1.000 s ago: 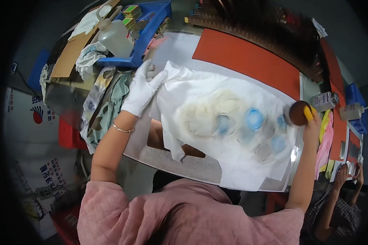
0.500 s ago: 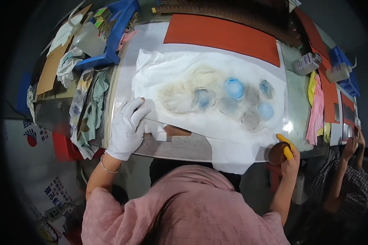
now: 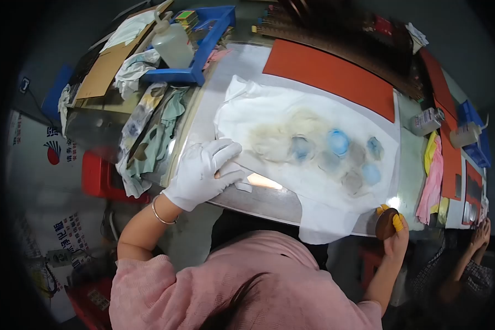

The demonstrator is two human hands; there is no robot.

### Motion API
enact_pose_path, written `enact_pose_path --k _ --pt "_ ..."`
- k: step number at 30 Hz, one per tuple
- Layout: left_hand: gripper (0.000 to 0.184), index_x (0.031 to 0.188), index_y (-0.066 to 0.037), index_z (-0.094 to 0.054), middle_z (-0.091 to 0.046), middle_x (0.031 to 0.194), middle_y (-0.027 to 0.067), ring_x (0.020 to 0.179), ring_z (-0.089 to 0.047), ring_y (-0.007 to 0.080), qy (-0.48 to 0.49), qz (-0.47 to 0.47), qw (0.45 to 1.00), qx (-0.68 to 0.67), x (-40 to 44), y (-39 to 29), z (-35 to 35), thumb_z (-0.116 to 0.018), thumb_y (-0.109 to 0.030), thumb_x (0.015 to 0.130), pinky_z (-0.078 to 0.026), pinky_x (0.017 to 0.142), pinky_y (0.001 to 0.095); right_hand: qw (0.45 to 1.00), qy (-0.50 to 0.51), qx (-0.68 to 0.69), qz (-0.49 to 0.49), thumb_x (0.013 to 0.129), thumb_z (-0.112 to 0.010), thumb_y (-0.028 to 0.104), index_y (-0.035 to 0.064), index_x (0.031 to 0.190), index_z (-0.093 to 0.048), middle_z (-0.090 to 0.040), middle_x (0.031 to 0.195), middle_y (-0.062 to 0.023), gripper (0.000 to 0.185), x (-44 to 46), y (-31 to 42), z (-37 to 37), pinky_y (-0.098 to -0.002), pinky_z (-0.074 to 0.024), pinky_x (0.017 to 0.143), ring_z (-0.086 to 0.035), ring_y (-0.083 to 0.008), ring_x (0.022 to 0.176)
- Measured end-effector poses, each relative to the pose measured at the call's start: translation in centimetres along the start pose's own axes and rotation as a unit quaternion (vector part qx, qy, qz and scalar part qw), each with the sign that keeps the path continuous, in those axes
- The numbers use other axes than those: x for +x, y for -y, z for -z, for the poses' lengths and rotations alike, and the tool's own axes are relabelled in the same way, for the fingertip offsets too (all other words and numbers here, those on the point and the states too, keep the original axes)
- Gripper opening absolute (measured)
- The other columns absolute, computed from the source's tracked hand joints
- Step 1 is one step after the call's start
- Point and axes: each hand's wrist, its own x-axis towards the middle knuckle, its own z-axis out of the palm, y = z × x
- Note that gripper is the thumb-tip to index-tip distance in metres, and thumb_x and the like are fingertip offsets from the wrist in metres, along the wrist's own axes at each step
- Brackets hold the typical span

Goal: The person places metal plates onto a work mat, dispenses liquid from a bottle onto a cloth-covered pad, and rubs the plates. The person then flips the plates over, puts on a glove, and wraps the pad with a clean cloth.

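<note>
A white cloth point(image 3: 258, 115) with blue, grey and yellowish round stains lies spread on the table. My gloved left hand point(image 3: 203, 169) is at its lower left corner, fingers bent over the cloth's edge beside a shiny brown plate point(image 3: 265, 181). Whether the fingers pinch the cloth is hard to see. At the table's front edge, right of the cloth, my right hand point(image 3: 396, 234) holds a round brown disc point(image 3: 386, 224); yellow covers are on its fingertips.
An orange-red sheet point(image 3: 330, 74) lies behind the cloth. A blue tray point(image 3: 214, 49) and a bottle point(image 3: 172, 45) stand at the back left. Rags point(image 3: 159, 132) hang on the left, a pink cloth point(image 3: 432, 179) on the right. Another person's hands point(image 3: 480, 235) show at far right.
Over the last second my left hand has come down from the cloth's upper left to its lower left corner. My right hand has moved down with the disc to the front edge.
</note>
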Motion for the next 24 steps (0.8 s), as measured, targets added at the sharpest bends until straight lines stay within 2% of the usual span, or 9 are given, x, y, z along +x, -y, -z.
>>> enact_pose_path --k 5,10,12,13,15,17,20,23,24 --pt "0.046 0.105 -0.013 -0.057 -0.056 0.101 0.0092 0.087 -0.054 0.0308 0.027 -0.017 0.998 0.057 2.0 0.3 -1.6 -0.071 -0.023 0.063 -0.044 0.074 0.0389 0.993 0.066 -0.001 0.102 0.085 -0.054 0.024 -0.0099 0.109 -0.049 -0.05 0.115 -0.0276 0.041 1.4 3.9 0.1 -0.0432 -0.0346 0.097 -0.052 -0.0347 0.104" --pt "0.038 0.1 -0.012 -0.06 -0.058 0.097 0.008 0.08 -0.057 0.0303 0.059 0.011 0.996 0.059 2.8 0.8 -1.7 -0.068 -0.022 0.065 -0.046 0.07 0.0382 0.987 0.084 -0.022 0.138 0.088 -0.049 0.017 -0.0112 0.109 -0.049 -0.049 0.117 -0.0249 0.035 5.1 7.3 -1.0 -0.0383 -0.0344 0.099 -0.049 -0.0324 0.109" --pt "0.027 0.09 -0.009 -0.063 -0.06 0.088 0.0107 0.074 -0.058 0.031 0.039 0.037 0.997 0.06 2.8 2.2 -2.4 -0.066 -0.027 0.069 -0.047 0.066 0.0379 0.989 0.015 0.0 0.148 0.088 -0.047 0.016 -0.0118 0.112 -0.047 -0.049 0.118 -0.0235 0.036 7.2 7.8 -0.8 -0.0341 -0.0349 0.099 -0.048 -0.0302 0.111" --pt "0.027 0.09 -0.009 -0.063 -0.06 0.088 0.0107 0.074 -0.058 0.031 0.043 0.044 0.996 0.063 2.9 2.4 -2.2 -0.066 -0.027 0.069 -0.047 0.066 0.0379 0.985 0.078 -0.017 0.156 0.089 -0.046 0.015 -0.0118 0.115 -0.045 -0.049 0.119 -0.023 0.037 7.8 8.8 -1.6 -0.0315 -0.0354 0.099 -0.048 -0.029 0.111" --pt "0.022 0.082 -0.007 -0.065 -0.061 0.079 0.0126 0.072 -0.059 0.031 0.003 0.095 0.995 0.017 3.4 3.0 -1.7 -0.063 -0.027 0.074 -0.047 0.064 0.0359 0.979 0.087 0.062 0.172 0.088 -0.047 0.005 -0.0069 0.11 -0.051 -0.055 0.111 -0.0135 0.026 8.5 10.1 -3.7 -0.0243 -0.0443 0.091 -0.055 -0.018 0.102" --pt "0.026 0.085 0.0 -0.064 -0.062 0.075 0.0179 0.071 -0.06 0.0327 0.026 0.191 0.976 -0.103 4.4 4.4 -0.9 -0.06 -0.024 0.077 -0.047 0.065 0.0349 0.978 0.103 0.069 0.168 0.088 -0.047 0.006 -0.0064 0.112 -0.05 -0.055 0.111 -0.0125 0.027 10.2 10.8 -2.5 -0.0232 -0.0444 0.091 -0.055 -0.0173 0.101" --pt "0.028 0.087 0.001 -0.064 -0.062 0.077 0.0194 0.072 -0.061 0.0326 0.029 0.178 0.977 -0.117 5.9 5.6 0.2 -0.061 -0.024 0.076 -0.047 0.065 0.0349 0.978 0.089 0.068 0.177 0.088 -0.048 0.008 -0.006 0.111 -0.05 -0.055 0.11 -0.0124 0.026 10.9 11.4 -2.2 -0.0229 -0.0454 0.09 -0.055 -0.0175 0.102" --pt "0.029 0.09 0.0 -0.064 -0.062 0.077 0.0199 0.074 -0.061 0.0326 0.143 0.197 0.961 -0.129 6.5 5.2 1.4 -0.061 -0.025 0.074 -0.047 0.067 0.0346 0.975 0.095 0.079 0.186 0.088 -0.049 0.009 -0.0068 0.111 -0.05 -0.055 0.111 -0.0154 0.028 10.4 11.3 -2.3 -0.024 -0.0449 0.09 -0.054 -0.0187 0.104" --pt "0.028 0.092 0.0 -0.064 -0.063 0.074 0.0166 0.067 -0.06 0.0253 0.151 0.202 0.962 -0.103 6.4 5.2 1.5 -0.06 -0.022 0.075 -0.047 0.062 0.0317 0.974 0.131 0.044 0.181 0.089 -0.048 0.012 -0.0074 0.112 -0.05 -0.052 0.116 -0.0167 0.03 9.5 11.7 -3.4 -0.028 -0.0405 0.095 -0.05 -0.0216 0.109"
